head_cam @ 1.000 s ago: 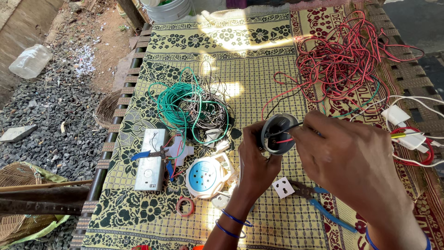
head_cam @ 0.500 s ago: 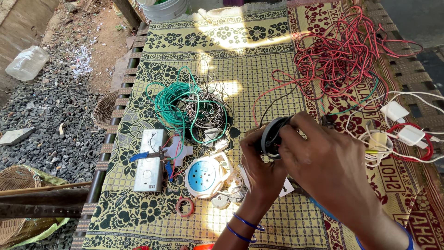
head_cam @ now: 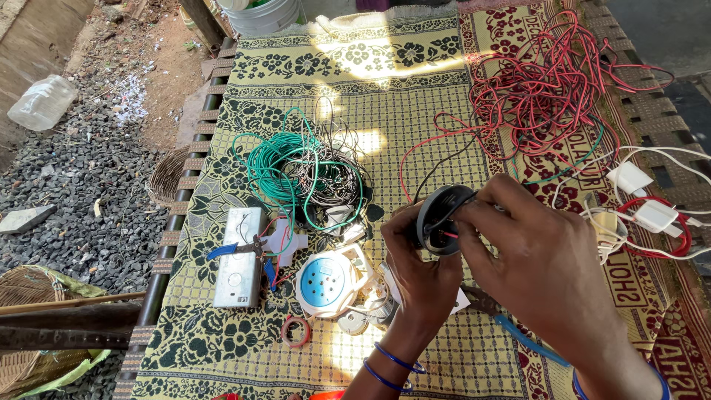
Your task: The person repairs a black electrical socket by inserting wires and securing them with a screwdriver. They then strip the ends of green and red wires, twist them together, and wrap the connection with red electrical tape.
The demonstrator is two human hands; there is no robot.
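My left hand (head_cam: 422,259) grips a round black fitting (head_cam: 438,216) from below, its open side facing me, with red and black wires running out of it. My right hand (head_cam: 537,259) covers the fitting's right side, fingertips pinched at its rim; whether they hold a wire or a small tool is hidden. Blue bangles ring both wrists. Both hands hover over a yellow and dark patterned mat (head_cam: 370,89) on a cot.
Green and dark wire coil (head_cam: 300,174), red wire tangle (head_cam: 548,89), metal box (head_cam: 238,258) with blue-handled pliers (head_cam: 237,248), blue-and-white round socket unit (head_cam: 326,281), tape roll (head_cam: 296,332), white chargers (head_cam: 644,200), blue-handled tool (head_cam: 518,333). Gravel, basket (head_cam: 29,326) and plastic bottle (head_cam: 41,102) lie left.
Both hands stayed on the black fitting. My right hand slid left over it and now hides more of it; the view shifted slightly.
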